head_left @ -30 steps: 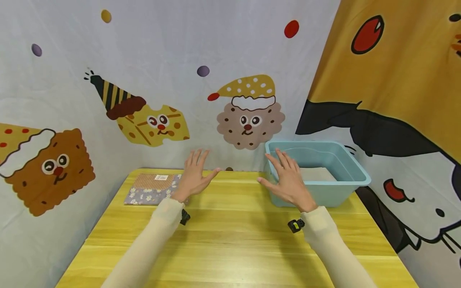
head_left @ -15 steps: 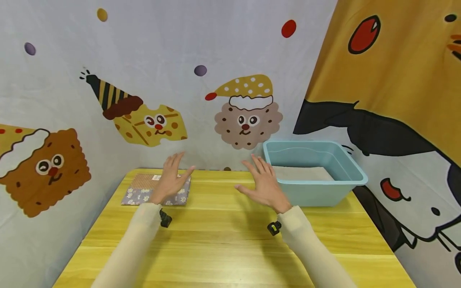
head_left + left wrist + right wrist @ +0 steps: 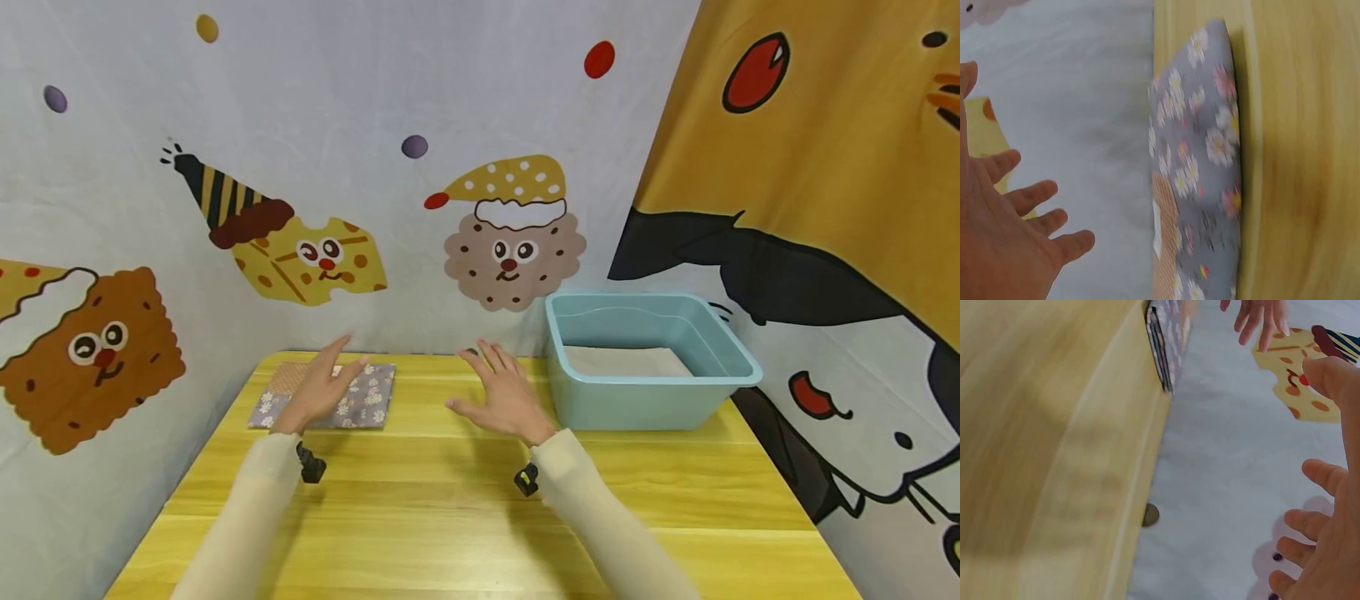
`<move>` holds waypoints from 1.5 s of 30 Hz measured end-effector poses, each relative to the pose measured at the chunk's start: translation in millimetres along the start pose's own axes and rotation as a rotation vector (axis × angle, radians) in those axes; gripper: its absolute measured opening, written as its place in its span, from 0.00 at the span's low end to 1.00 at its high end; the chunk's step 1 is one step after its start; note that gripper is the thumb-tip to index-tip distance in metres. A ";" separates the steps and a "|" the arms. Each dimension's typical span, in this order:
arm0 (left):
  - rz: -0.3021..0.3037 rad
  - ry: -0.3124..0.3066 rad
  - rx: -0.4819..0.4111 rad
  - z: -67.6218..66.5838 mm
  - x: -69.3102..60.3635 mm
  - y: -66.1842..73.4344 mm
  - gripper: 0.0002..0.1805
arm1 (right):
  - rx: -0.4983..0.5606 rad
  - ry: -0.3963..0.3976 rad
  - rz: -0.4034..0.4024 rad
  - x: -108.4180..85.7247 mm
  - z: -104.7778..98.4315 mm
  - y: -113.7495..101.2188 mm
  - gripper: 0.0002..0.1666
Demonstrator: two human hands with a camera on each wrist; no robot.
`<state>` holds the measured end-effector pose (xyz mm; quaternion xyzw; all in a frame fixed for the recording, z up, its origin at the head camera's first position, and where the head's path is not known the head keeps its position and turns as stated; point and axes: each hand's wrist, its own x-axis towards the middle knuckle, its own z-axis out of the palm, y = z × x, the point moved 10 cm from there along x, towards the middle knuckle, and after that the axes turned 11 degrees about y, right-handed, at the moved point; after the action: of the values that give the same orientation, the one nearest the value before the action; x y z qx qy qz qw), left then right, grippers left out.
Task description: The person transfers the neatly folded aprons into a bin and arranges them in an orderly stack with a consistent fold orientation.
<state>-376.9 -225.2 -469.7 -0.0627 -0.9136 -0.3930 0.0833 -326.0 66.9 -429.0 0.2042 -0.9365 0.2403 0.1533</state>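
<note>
A folded grey cloth with a daisy print lies at the back left of the table; a brown patterned part bears a white label. My left hand hovers over it with fingers spread and holds nothing. In the left wrist view, a gap separates that hand from the cloth. My right hand, also spread and holding nothing, is above the table between the cloth and a light blue plastic bin. Seen from the right wrist, the cloth's edge shows several stacked layers.
Inside the bin lies a flat pale grey item of unclear kind. The wooden table ends at the back against a fabric wall with cartoon prints. The bin stands at the table's back right.
Both hands have moved left and somewhat lower. The left one now covers part of the cloth, while the right one has left the front of the bin. The view has turned slightly right.
</note>
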 end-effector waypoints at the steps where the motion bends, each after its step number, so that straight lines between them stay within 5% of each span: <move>1: -0.018 -0.012 -0.003 -1.4 -1.0 -4.4 0.45 | 0.003 -0.009 -0.001 0.9 4.4 -2.4 0.50; 16: -0.140 -0.054 0.073 -31.0 -2.4 -62.7 0.46 | 0.051 -0.162 -0.060 12.1 86.6 -40.1 0.46; 25: -0.099 -0.057 0.166 -41.5 -3.1 -80.3 0.45 | 0.071 -0.277 -0.010 11.2 136.6 -59.0 0.44; 30: -0.114 -0.083 0.214 -42.0 -4.8 -91.0 0.47 | 0.073 -0.310 -0.021 12.2 155.5 -74.5 0.42; 36: -0.059 -0.086 0.281 -37.6 -5.4 -96.5 0.40 | 0.019 -0.325 -0.120 10.8 165.6 -96.5 0.41; 45: -0.066 -0.130 0.314 -22.3 -13.1 -107.4 0.39 | -0.103 -0.390 -0.134 -2.4 178.4 -102.2 0.37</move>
<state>-381.1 -315.5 -533.2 -0.0441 -0.9688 -0.2433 0.0198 -311.1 -105.7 -539.7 0.3008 -0.9437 0.1373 -0.0051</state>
